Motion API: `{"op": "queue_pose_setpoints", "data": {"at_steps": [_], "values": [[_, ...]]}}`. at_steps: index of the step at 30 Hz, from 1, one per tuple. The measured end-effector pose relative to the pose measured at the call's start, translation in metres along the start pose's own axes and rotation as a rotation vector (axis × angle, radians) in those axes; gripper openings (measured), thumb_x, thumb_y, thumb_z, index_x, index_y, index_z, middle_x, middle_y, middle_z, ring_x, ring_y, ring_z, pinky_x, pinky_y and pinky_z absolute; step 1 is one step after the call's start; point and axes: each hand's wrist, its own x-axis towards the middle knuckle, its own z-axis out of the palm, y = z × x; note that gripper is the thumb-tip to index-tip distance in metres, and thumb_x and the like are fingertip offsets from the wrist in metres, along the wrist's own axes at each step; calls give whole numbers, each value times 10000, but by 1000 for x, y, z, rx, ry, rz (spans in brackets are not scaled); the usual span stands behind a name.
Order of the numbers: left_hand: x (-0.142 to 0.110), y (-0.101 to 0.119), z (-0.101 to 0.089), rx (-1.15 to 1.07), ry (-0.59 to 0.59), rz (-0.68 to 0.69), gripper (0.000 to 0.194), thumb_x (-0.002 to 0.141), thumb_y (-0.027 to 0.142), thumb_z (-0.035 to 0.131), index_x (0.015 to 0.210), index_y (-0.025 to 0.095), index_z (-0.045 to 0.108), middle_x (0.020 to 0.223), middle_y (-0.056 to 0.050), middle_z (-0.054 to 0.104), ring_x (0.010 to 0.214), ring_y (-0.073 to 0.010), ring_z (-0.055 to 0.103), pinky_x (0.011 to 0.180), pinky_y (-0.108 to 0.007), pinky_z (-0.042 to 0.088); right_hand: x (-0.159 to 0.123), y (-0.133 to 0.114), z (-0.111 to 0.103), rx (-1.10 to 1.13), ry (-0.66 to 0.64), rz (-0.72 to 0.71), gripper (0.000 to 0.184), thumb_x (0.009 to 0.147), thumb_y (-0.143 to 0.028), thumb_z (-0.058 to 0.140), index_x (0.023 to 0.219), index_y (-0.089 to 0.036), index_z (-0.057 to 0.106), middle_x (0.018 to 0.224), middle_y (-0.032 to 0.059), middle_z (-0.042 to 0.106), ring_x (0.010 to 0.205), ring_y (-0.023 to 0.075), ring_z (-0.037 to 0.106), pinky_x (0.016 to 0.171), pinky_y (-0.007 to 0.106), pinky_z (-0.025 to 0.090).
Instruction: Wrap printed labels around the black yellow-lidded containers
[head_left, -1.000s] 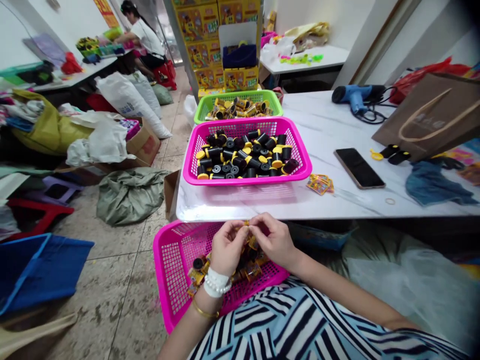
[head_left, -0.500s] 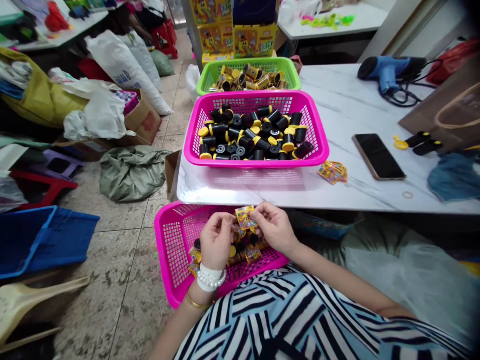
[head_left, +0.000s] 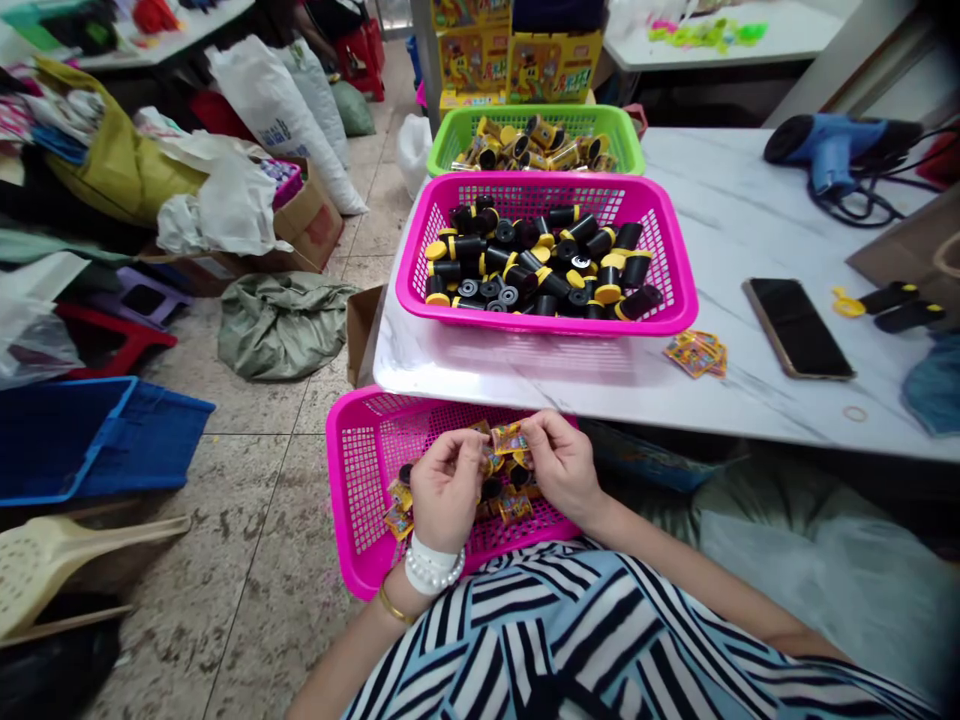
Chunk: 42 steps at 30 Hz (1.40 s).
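Note:
A small yellow printed label [head_left: 510, 437] is stretched between my two hands above the lower pink basket [head_left: 346, 500]. My right hand [head_left: 564, 468] pinches its right end between thumb and fingers. My left hand [head_left: 448, 485], with a white bead bracelet at the wrist, has thumb and forefinger closed at the label's left edge; the exact contact is partly hidden. Below the hands, the basket holds black cylinders and yellow printed pieces [head_left: 516, 508], partly covered by my hands.
On the table, a pink basket [head_left: 547, 322] of black canisters with yellow lids stands before a green basket [head_left: 636, 150] of labelled ones. To the right are loose labels [head_left: 696, 353], a phone [head_left: 799, 328] and a blue heat gun [head_left: 832, 150]. A blue bin [head_left: 165, 440] is at left.
The view has turned slightly, moving the surroundings rightward. The label is tilted flatter between my hands; both hands remain over the lower basket.

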Motion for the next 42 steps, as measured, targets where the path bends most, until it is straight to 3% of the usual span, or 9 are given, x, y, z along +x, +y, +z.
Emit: {"op": "queue_pose_setpoints", "data": {"at_steps": [5,13,20,24,27,31,35,39,42], "values": [[1,-3,-4,134,-32,99,290,884,424,643,825,164,758,669,-16,587,555,-102,502,508,-214,402,-2,2,1,-83,-4,-101,239,976,-335,522,783,-202,567,678,-11,568,604,117,529,563,232,409],[8,-9,-14,245,58,155,118,739,325,787,746,207,780,887,-54,698,844,-185,646,794,-278,528,6,-14,1,-124,2,-202,55,889,-242,604,866,-194,616,788,29,648,735,156,615,681,270,486],[13,-14,-13,37,-25,-232,417,596,435,879,902,164,792,745,-45,729,620,-164,624,569,-251,517,8,-16,2,-95,-67,-215,99,868,-224,581,790,-179,620,738,29,662,673,141,610,639,247,475],[11,-14,-6,-168,-74,-389,401,557,463,895,727,139,733,483,39,545,381,-42,383,375,-155,314,7,-6,6,-67,-123,-116,170,908,-251,556,764,-177,609,669,3,644,588,116,585,557,213,443],[8,-11,-5,-196,-44,-453,386,567,453,883,732,157,698,455,52,512,351,-37,363,353,-141,267,16,-15,-14,-200,-120,-241,224,950,-265,514,771,-182,621,649,2,645,560,113,572,551,219,442],[9,-5,-9,-181,-43,-489,433,546,418,896,845,160,717,507,35,564,375,-30,389,364,-120,236,62,-61,-85,-697,180,-597,206,939,-289,548,807,-181,663,750,70,686,758,201,610,744,334,482],[12,-1,-8,-197,-161,-503,456,523,456,907,743,114,701,506,43,509,391,3,294,378,-115,155,141,-89,-143,-1087,98,-502,69,799,-225,720,771,-177,679,865,115,718,951,286,606,870,434,477],[13,1,-3,-210,-230,-502,442,560,440,901,765,100,708,515,52,472,426,-2,306,400,-116,157,202,-81,-145,-965,-144,-287,436,504,19,846,399,-198,483,443,7,535,713,233,659,701,352,521],[15,4,-2,-241,-223,-490,433,570,418,899,792,95,715,497,51,470,427,-13,318,388,-120,130,217,-84,-136,-843,-177,-289,437,667,-85,799,375,-172,485,414,-46,517,595,110,659,638,235,503]]}}
